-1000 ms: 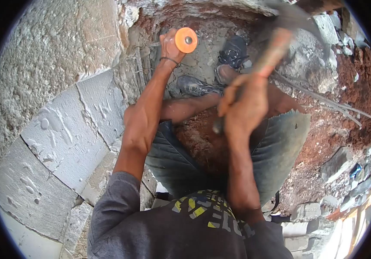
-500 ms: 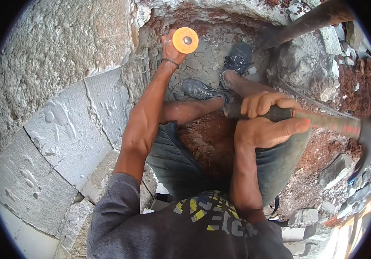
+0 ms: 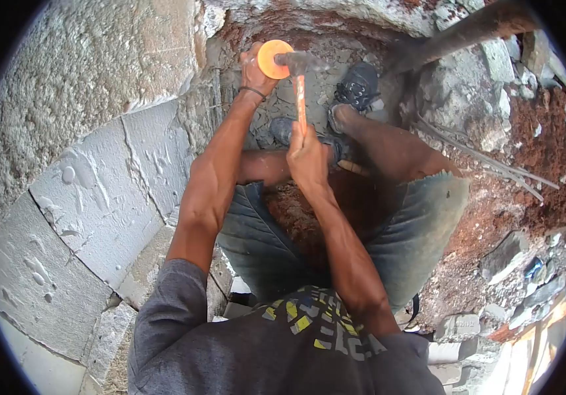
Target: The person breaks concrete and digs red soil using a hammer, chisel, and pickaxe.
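Observation:
At the upper middle, my left hand [image 3: 256,68] is wrapped round a chisel whose round orange guard [image 3: 271,55] faces up; its shaft is hidden below the guard. My right hand [image 3: 309,157] grips the handle of a hammer [image 3: 301,99], below and to the right of my left hand. The hammer's head, slightly blurred, is at the metal end of the chisel in the middle of the guard.
A rough stone slab [image 3: 92,59] and grey blocks [image 3: 112,204] line the left. A thick dark pole [image 3: 474,33] slants at the upper right. Thin rods [image 3: 481,158], red soil and rubble lie at the right. My shoes [image 3: 357,85] stand on broken stone.
The hammer has swung from the far right to the chisel, with my right hand moving left. My left hand and the guard have shifted slightly left.

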Motion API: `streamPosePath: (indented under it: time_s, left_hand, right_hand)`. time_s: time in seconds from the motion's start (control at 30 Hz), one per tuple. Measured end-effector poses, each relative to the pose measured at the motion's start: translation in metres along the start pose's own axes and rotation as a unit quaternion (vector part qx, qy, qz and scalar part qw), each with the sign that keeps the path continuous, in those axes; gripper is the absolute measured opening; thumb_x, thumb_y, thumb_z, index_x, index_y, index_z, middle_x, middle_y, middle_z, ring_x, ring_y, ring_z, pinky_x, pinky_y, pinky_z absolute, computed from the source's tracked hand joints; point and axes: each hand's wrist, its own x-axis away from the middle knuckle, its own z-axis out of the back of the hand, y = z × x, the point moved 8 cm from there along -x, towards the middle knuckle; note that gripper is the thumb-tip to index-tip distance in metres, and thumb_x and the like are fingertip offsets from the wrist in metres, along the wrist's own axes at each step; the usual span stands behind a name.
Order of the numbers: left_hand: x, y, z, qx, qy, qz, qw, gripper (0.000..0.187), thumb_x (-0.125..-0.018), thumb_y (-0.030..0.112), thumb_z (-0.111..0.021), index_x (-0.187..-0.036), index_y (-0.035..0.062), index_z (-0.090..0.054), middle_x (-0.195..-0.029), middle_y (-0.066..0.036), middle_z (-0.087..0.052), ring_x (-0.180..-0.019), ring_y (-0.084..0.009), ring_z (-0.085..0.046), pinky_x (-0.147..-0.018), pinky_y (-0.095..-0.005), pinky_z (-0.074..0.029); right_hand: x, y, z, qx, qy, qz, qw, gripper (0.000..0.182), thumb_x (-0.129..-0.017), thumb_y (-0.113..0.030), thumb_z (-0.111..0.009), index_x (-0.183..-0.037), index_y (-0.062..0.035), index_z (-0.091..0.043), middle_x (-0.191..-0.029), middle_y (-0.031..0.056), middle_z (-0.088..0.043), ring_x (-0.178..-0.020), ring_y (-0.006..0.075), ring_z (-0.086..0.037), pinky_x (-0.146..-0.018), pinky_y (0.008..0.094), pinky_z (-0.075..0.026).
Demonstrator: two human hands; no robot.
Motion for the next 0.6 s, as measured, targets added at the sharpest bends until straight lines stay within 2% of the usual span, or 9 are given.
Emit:
streamPosePath:
  time_s: [0.07,0.17,0.27,0.3,0.33,0.37,0.47,0.53,0.6]
  left_hand:
    - [-0.007,0.008,-0.002,0.046,0.021,-0.018,0.999,0.024,-0.070,0.025,-0.071,-0.090,0.0137,-0.066,-0.090,-0.008,-0.059,-0.083,-0.0291,-0.055,-0.076,-0.0407,-0.039]
    - [0.002,0.007,-0.010,0.023,0.006,0.008,1.000,0.025,-0.071,0.026,-0.071,-0.092,0.0139,-0.067,-0.091,-0.007,-0.058,-0.084,-0.0274,-0.054,-0.076,-0.0406,-0.038]
    - [-0.001,-0.004,0.000,-0.013,0.009,0.017,1.000,0.026,-0.071,0.027,-0.071,-0.093,0.0138,-0.067,-0.092,-0.008,-0.058,-0.084,-0.0271,-0.054,-0.076,-0.0400,-0.038]
    - [0.000,0.000,0.003,-0.017,0.008,0.020,1.000,0.027,-0.071,0.025,-0.072,-0.093,0.0119,-0.066,-0.091,-0.008,-0.061,-0.082,-0.0283,-0.058,-0.075,-0.0399,-0.041]
    - [-0.005,0.005,0.005,-0.021,0.012,0.018,1.000,0.028,-0.070,0.023,-0.074,-0.093,0.0099,-0.065,-0.090,-0.009,-0.064,-0.081,-0.0295,-0.062,-0.073,-0.0397,-0.045]
    - [-0.006,0.010,0.003,-0.019,0.015,0.013,1.000,0.028,-0.070,0.023,-0.074,-0.093,0.0099,-0.065,-0.090,-0.009,-0.064,-0.081,-0.0295,-0.062,-0.073,-0.0397,-0.045]
    - [-0.001,0.006,0.002,-0.014,0.013,-0.007,1.000,0.032,-0.069,0.024,-0.076,-0.095,0.0091,-0.066,-0.091,-0.011,-0.066,-0.082,-0.0269,-0.066,-0.074,-0.0372,-0.048]
    - [0.022,0.002,-0.009,0.012,0.016,0.040,0.999,0.030,-0.068,0.021,-0.076,-0.092,0.0082,-0.065,-0.088,-0.011,-0.065,-0.080,-0.0293,-0.064,-0.073,-0.0389,-0.048]
    - [0.009,-0.003,0.002,-0.018,0.041,0.015,0.999,0.024,-0.069,0.022,-0.073,-0.090,0.0133,-0.067,-0.093,-0.007,-0.058,-0.088,-0.0283,-0.054,-0.077,-0.0401,-0.038]
  right_hand:
    - [-0.009,-0.011,0.020,-0.039,0.012,0.007,0.999,0.038,-0.096,-0.033,-0.046,-0.089,0.0038,-0.052,-0.060,0.0268,-0.053,-0.055,0.0455,-0.052,-0.053,0.0486,-0.043]
    - [0.022,-0.045,0.107,-0.322,0.124,0.066,0.936,0.039,-0.096,-0.040,-0.043,-0.088,-0.0016,-0.050,-0.057,0.0161,-0.051,-0.044,0.0318,-0.048,-0.044,0.0414,-0.041]
    - [0.000,-0.056,0.137,-0.698,0.100,0.266,0.657,0.037,-0.097,-0.041,-0.042,-0.086,-0.0062,-0.046,-0.060,0.0054,-0.045,-0.041,0.0170,-0.040,-0.038,0.0308,-0.037]
    - [0.015,-0.053,0.123,-0.659,0.254,0.218,0.673,0.038,-0.098,-0.041,-0.041,-0.081,-0.0061,-0.045,-0.057,0.0050,-0.045,-0.041,0.0172,-0.041,-0.039,0.0314,-0.037]
    - [0.020,-0.017,0.072,-0.322,0.231,0.124,0.910,0.045,-0.097,-0.043,-0.038,-0.081,-0.0036,-0.049,-0.056,0.0129,-0.052,-0.043,0.0278,-0.048,-0.043,0.0390,-0.041]
    - [0.008,0.001,0.020,-0.061,0.115,0.064,0.989,0.047,-0.097,-0.040,-0.039,-0.083,0.0014,-0.055,-0.061,0.0239,-0.056,-0.054,0.0415,-0.056,-0.052,0.0459,-0.044]
    - [0.010,0.003,0.021,-0.154,-0.062,-0.105,0.981,0.048,-0.098,-0.038,-0.039,-0.087,0.0044,-0.058,-0.068,0.0275,-0.058,-0.065,0.0473,-0.058,-0.060,0.0477,-0.044]
    - [0.016,-0.023,0.068,-0.247,0.015,-0.063,0.967,0.045,-0.098,-0.039,-0.042,-0.082,0.0013,-0.056,-0.057,0.0137,-0.053,-0.051,0.0241,-0.056,-0.049,0.0387,-0.043]
    - [0.011,-0.053,0.102,-0.493,0.084,0.047,0.864,0.040,-0.098,-0.040,-0.043,-0.084,-0.0029,-0.051,-0.054,-0.0005,-0.047,-0.045,0.0078,-0.042,-0.041,0.0229,-0.033]
